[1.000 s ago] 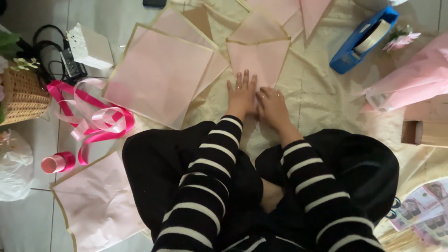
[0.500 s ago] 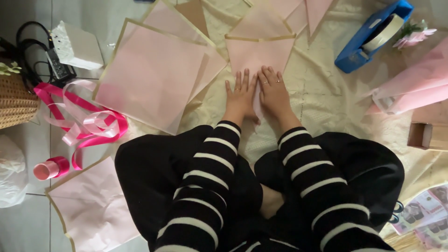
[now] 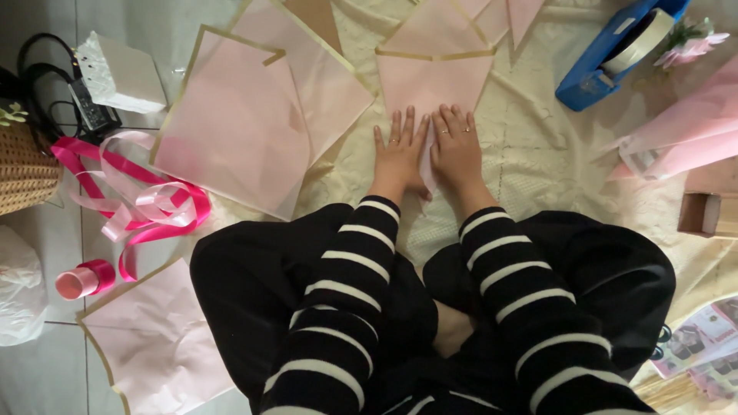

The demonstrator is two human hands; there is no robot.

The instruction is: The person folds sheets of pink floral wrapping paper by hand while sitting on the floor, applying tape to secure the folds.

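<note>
Pink folded wrapping sheet (image 3: 427,88) sits at 12 o'clock on the cream cloth (image 3: 530,146), both hands flat, left hand (image 3: 400,154) and right hand (image 3: 458,147) side by side pressing it (probably flattening a crease). Ribbon (image 3: 146,204) at 9 o'clock.

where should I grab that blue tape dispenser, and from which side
Probably grip the blue tape dispenser across its two long flat side walls, near the middle, coming down from above. It lies diagonally on the cream cloth with the tape roll set toward its far end, and both sides look unobstructed.
</note>
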